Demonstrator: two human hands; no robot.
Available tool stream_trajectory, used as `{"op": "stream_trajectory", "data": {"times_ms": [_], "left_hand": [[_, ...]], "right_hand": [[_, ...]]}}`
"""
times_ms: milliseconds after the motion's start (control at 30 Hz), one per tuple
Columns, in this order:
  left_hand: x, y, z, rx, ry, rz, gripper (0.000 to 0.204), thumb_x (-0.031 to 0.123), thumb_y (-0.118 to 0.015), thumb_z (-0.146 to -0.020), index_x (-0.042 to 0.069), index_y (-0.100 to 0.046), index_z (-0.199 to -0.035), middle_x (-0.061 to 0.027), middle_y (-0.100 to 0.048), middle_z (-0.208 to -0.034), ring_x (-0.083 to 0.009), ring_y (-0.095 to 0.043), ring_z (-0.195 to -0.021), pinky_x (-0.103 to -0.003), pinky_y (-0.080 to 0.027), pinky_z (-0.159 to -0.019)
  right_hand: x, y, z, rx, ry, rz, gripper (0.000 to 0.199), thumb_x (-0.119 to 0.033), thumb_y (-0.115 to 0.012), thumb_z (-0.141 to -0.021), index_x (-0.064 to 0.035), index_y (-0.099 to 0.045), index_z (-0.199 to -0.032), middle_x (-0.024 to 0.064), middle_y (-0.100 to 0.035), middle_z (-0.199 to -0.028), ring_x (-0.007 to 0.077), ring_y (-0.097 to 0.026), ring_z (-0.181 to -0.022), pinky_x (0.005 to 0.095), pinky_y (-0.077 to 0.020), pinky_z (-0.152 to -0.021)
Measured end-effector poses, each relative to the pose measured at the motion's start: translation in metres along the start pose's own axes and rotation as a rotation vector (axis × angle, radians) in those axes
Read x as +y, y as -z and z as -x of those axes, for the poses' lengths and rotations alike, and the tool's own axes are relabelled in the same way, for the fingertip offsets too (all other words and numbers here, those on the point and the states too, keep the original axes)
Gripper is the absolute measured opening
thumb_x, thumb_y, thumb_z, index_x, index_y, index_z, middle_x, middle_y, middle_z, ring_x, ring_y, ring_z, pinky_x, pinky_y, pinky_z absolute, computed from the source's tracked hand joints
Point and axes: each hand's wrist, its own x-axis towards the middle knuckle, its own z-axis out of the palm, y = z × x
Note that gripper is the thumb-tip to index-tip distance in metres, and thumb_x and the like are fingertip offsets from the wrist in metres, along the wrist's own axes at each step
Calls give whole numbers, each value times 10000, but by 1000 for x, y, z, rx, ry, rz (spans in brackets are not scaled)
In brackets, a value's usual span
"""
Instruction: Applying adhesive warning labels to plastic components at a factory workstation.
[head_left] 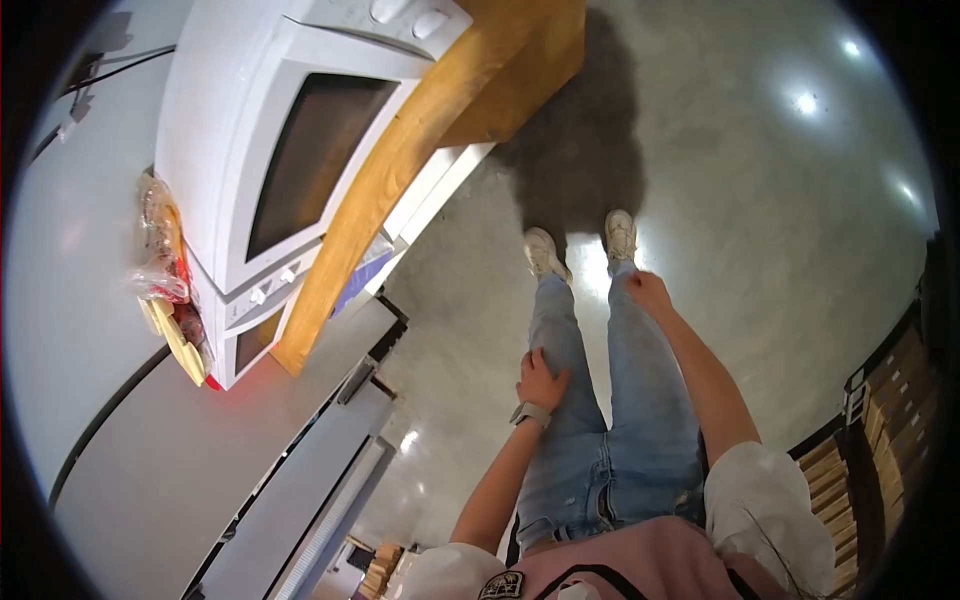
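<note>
My left hand [542, 382], with a watch [531, 413] on its wrist, rests against my jeans at the left thigh. Its fingers are spread and it holds nothing. Over by my right knee hangs my right hand [648, 290], its fingers curled in and no object showing in them. To the left, out of reach of both hands as they are, a white microwave [232, 190] with a dark door window stands on a wooden countertop [400, 180]. A second white appliance [262, 330] with a dark window is beside it.
A clear plastic bag with red and yellow packaging [165, 245] lies on the appliances. Below the countertop shows a purple item [362, 282]. Grey panels [270, 500] run along the lower left. Wooden slatted crates [835, 490] stand at the lower right. The floor [760, 230] is smooth and shiny.
</note>
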Motion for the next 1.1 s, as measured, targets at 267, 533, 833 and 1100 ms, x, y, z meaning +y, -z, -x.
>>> {"op": "stream_trajectory", "data": {"times_ms": [267, 533, 833, 1100], "left_hand": [[-58, 71, -7, -213, -138, 276, 621, 537, -571, -875, -13, -606, -1161, -204, -655, -1103, -300, -633, -1044, -392, -479, -892], [-63, 58, -39, -188, -262, -158, 454, 425, -504, -874, 15, -681, -955, -210, -677, -1012, -375, -636, -980, -444, -486, -861], [263, 68, -85, -73, -472, -355, 352, 342, -503, -850, 47, -689, -897, -222, -666, -1000, -409, -631, -939, -468, -491, -813], [541, 63, -97, -142, -692, -14, 382, 402, -523, -907, 65, -690, -974, -109, -683, -810, -212, -634, -756, -374, -488, -716]], "right_hand": [[77, 35, 136, 58, -198, -253, 273, -276, -587, -854, -23, -664, -789, 126, -648, -661, 260, -634, -607, 390, -487, -609], [160, 22, 248, 245, -275, -475, 273, -213, -555, -912, 23, -688, -942, 112, -691, -800, 176, -636, -726, 326, -495, -674], [256, 150, 246, 210, -341, -866, 212, -187, -603, -852, -13, -715, -899, 95, -676, -717, 160, -619, -634, 312, -502, -613], [282, 510, 75, 530, -287, -614, 312, -268, -637, -844, -10, -696, -1010, 117, -715, -813, 178, -697, -714, 334, -551, -703]]}}
